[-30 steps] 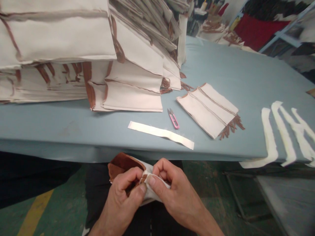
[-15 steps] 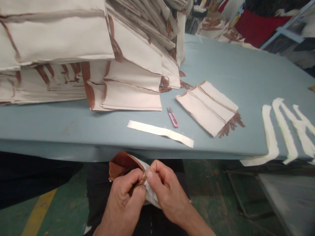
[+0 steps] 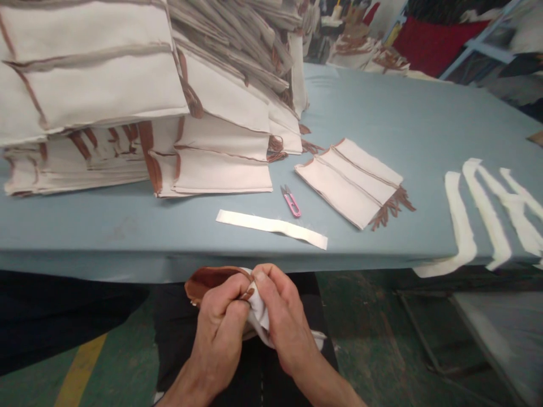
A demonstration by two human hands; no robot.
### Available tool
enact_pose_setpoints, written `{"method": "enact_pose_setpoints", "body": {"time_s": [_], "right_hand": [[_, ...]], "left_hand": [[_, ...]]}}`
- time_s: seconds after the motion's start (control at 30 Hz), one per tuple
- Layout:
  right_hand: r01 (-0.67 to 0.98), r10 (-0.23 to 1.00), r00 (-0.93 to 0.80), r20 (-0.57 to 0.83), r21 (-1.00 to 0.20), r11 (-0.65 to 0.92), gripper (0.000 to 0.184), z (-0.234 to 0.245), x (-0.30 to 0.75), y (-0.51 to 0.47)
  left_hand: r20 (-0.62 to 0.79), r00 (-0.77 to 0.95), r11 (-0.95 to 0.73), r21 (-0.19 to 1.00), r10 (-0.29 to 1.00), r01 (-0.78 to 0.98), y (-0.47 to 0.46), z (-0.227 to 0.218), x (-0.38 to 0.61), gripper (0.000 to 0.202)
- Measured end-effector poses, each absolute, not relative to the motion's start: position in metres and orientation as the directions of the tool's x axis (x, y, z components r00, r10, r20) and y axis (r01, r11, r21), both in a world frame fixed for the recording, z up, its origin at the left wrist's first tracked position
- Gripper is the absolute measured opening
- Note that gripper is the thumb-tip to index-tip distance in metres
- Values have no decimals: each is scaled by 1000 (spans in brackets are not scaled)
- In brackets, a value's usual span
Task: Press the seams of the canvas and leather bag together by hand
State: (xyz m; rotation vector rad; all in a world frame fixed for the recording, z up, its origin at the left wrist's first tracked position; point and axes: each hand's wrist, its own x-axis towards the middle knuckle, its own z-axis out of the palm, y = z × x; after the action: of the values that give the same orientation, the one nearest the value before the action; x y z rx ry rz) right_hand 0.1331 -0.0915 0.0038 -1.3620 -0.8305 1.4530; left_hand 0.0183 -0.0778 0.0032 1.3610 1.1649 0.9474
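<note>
Over my lap, just below the table edge, I hold a white fabric piece with a brown lining [image 3: 216, 278], perhaps a sewn pouch. My left hand [image 3: 224, 319] pinches its brown edge between thumb and bent fingers. Close beside it, my right hand [image 3: 280, 308] grips the white side, thumb pressed near the same edge. A short brown strip pokes out between the two thumbs. On the table ahead lie pink thread snips [image 3: 291, 202] and a flat cream strip [image 3: 271, 227].
Stacked cream fabric pieces with brown trim [image 3: 106, 85] fill the table's left side. One fringed cream piece [image 3: 350, 183] lies right of the snips. Several white strips [image 3: 460, 226] hang over the front edge of the blue-grey table [image 3: 382, 113] at right.
Both hands stay on the fabric piece; its brown opening looks flatter, and more white cloth shows under my right hand. The view has shifted slightly.
</note>
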Motion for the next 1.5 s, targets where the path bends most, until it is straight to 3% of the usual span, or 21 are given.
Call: {"method": "enact_pose_setpoints", "body": {"time_s": [0.17, 0.3, 0.47, 0.57, 0.67, 0.9, 1.07, 1.17, 1.27, 1.37, 1.5], "right_hand": [[-167, 942, -42, -333, -927, -336, 45, 0, 143, -90], [63, 945, -160, -286, -958, -279, 39, 3, 169, -88], [358, 991, -134, -5, -933, 44, 18, 26, 198, -82], [361, 939, -257, 230, -878, 314, 37, 45, 198, -73], [281, 842, -432, 323, -839, 466, 47, 55, 193, -64], [429, 795, -563, 227, -741, 516, 30, 48, 194, -51], [485, 777, -598, 196, -684, 545, 37, 60, 195, -47], [467, 757, -620, 204, -679, 566, 40, 64, 195, -44], [415, 731, -645, 221, -703, 578, 38, 62, 196, -42], [418, 730, -659, 183, -717, 557, 33, 62, 199, -42], [550, 761, -644, 76, -645, 530, 20, 69, 200, -49]], "left_hand": [[-155, 355, 148, 988, 922, 48, -70, -3, 4, 13], [-214, 478, 188, 977, 852, 103, -57, 14, -8, 10], [-245, 587, 149, 967, 772, 207, -45, 40, -15, 11], [-237, 609, 40, 947, 757, 320, -46, 53, -14, 16], [-247, 603, -26, 913, 759, 407, -52, 64, -12, 21], [-171, 540, -172, 833, 824, 526, -61, 65, -17, 27], [-300, 644, -52, 882, 703, 468, -52, 67, -23, 21], [-328, 719, -30, 899, 613, 436, -46, 65, -29, 34], [-365, 715, -46, 874, 596, 484, -45, 57, -33, 8], [-366, 702, -87, 850, 611, 519, -47, 49, -34, 22], [-369, 696, -97, 841, 616, 532, -54, 46, -36, 29]]}}
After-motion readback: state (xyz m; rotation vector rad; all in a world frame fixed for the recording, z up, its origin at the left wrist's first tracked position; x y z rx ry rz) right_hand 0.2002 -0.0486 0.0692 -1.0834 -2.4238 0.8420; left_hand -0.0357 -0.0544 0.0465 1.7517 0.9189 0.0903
